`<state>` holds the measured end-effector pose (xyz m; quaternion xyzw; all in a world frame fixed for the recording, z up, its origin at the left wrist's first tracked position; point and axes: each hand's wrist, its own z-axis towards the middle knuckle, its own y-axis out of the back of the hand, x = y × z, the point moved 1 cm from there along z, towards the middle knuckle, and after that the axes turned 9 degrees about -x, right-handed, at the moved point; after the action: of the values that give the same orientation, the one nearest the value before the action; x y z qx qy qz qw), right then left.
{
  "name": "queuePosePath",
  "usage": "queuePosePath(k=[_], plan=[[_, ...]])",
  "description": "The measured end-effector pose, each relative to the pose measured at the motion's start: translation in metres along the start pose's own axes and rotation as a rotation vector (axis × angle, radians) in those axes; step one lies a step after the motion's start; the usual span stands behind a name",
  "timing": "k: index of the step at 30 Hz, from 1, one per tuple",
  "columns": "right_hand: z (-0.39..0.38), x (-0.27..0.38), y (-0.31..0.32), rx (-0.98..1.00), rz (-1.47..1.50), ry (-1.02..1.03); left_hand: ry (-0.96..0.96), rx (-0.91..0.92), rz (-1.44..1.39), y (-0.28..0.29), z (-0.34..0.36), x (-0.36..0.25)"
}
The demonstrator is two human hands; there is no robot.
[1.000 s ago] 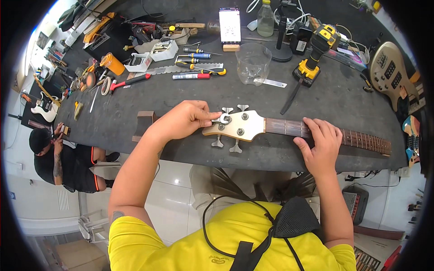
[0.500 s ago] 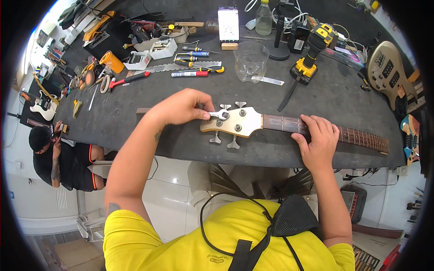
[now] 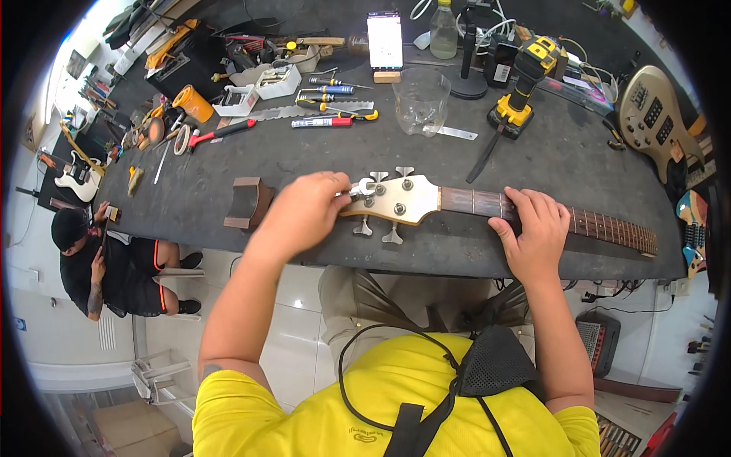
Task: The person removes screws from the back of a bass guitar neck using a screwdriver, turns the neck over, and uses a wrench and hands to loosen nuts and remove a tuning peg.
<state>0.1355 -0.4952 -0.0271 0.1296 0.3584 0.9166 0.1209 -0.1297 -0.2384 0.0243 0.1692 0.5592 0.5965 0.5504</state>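
Along the front edge of the dark workbench [image 3: 251, 156], step in hand looks like wrench work on a bass neck's tuner hardware; loosening or tightening, cannot tell. Bench room: bare strip beyond the neck, thin strip on the near side, front edge close to the lower tuner keys [image 3: 392, 234].

Bass neck [image 3: 472, 202]: lies lengthwise near that edge, headstock [image 3: 390, 196] to the left, heel end toward the bench's right end.

Cordless drill [image 3: 518, 110]: beyond the fretboard, its strap [image 3: 482, 160] ending near the neck; least room on that side. Clear cut-off container [image 3: 421, 107]: farther back, well apart from the headstock.

Right hand [image 3: 537, 217]: grasping the neck from above, fingers over the fretboard, thumb nearer the body. Left hand [image 3: 308, 206]: fingers closed around a wrench at the headstock's tip. Curved block [image 3: 249, 204]: just beside the left wrist, tight for a swing leftward; contact unclear.

Wrench [image 3: 365, 186]: tilted, head over the tip-end nuts [image 3: 380, 190]; seated or clear, cannot tell. Next move probably calls for squaring it on one nut, right hand bracing, short turns clear of the upper keys [image 3: 404, 171].
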Motion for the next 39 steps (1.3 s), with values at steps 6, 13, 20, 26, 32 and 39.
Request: queuePosePath(k=[6,13,20,26,32,39], plan=[[0.001,-0.003,-0.001,-0.012,-0.004,0.01,0.03,0.098,-0.147,0.015,-0.012,0.022],[0.002,0.0,0.0,-0.004,-0.01,0.004,-0.026,-0.01,-0.156,0.005,-0.022,0.027],[0.0,0.001,-0.002,-0.017,-0.009,0.03,0.008,0.022,-0.169,0.009,-0.018,0.031],[0.001,0.0,-0.001,-0.008,-0.006,0.014,-0.047,0.002,-0.19,-0.002,-0.01,0.032],[0.0,-0.001,0.0,0.001,-0.008,0.003,0.02,-0.078,-0.156,-0.011,-0.017,0.022],[0.0,-0.001,-0.002,-0.013,-0.013,0.016,0.194,-0.186,0.177,-0.039,-0.066,-0.046]])
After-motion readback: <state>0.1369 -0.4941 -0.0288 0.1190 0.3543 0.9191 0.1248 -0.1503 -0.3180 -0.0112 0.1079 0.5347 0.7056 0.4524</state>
